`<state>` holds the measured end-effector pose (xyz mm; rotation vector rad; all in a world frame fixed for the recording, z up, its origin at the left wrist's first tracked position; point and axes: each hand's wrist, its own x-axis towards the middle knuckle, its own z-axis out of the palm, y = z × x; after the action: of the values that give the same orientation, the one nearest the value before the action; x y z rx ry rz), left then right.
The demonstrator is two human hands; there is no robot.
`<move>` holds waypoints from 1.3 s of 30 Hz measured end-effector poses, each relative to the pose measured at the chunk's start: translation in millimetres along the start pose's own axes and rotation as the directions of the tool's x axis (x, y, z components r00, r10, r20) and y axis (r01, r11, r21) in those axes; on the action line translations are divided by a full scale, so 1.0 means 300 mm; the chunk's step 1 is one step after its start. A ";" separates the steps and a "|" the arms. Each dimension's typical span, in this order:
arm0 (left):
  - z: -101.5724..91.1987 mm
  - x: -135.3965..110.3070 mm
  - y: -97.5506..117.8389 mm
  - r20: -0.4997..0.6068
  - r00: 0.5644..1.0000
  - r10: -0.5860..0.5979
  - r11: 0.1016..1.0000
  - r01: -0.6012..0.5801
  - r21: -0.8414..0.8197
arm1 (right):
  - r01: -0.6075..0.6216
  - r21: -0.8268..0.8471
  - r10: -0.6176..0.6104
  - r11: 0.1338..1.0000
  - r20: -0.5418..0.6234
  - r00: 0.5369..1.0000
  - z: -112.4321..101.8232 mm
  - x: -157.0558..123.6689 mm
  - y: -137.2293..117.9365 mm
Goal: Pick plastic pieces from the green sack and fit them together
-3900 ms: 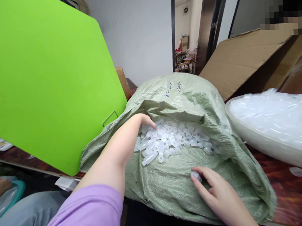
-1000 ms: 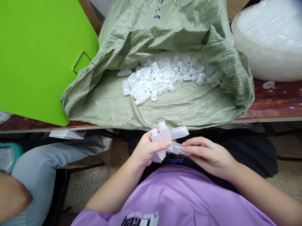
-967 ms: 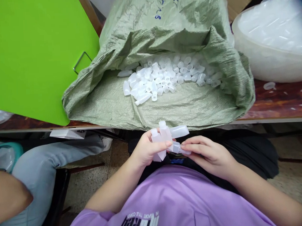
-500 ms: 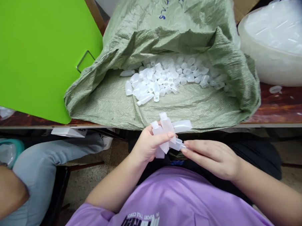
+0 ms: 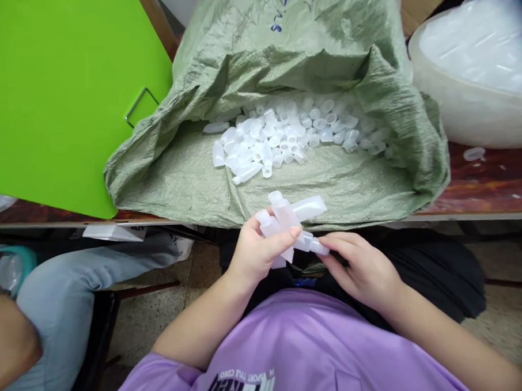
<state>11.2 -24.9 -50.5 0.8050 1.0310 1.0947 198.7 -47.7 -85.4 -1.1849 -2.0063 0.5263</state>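
My left hand (image 5: 257, 247) is closed around several translucent plastic tubes (image 5: 284, 213), which cross each other and point in different directions. Thumb and fingers of my right hand (image 5: 365, 266) pinch the right-hand end of one lower tube (image 5: 305, 241). At that end sits a short, wider translucent piece (image 5: 318, 246); whether it is a separate cap I cannot tell. Just beyond my hands lies a green woven sack (image 5: 191, 190) with its mouth open toward me. Inside it is a pile of similar small translucent plastic pieces (image 5: 279, 134).
A large whitish tub (image 5: 460, 109) heaped with translucent pieces stands at the right. A bright green board (image 5: 66, 100) with a wire handle (image 5: 141, 105) covers the left. One loose piece (image 5: 474, 154) lies on the table. A person in jeans (image 5: 71, 307) sits at left.
My right fingers have bent in and closed on the tube's end, where a wider piece now shows instead of a narrow neck. The left hand's bundle has tilted slightly.
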 end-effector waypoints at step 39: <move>-0.030 -0.023 -0.034 -0.006 0.999 -0.052 0.999 0.052 0.007 | -0.681 0.719 0.456 0.138 0.564 0.688 0.161 -0.014 -0.083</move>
<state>5.2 -34.2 -60.9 0.7768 1.0561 1.0499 148.9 -62.6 -101.9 -1.0920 -0.8681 1.9559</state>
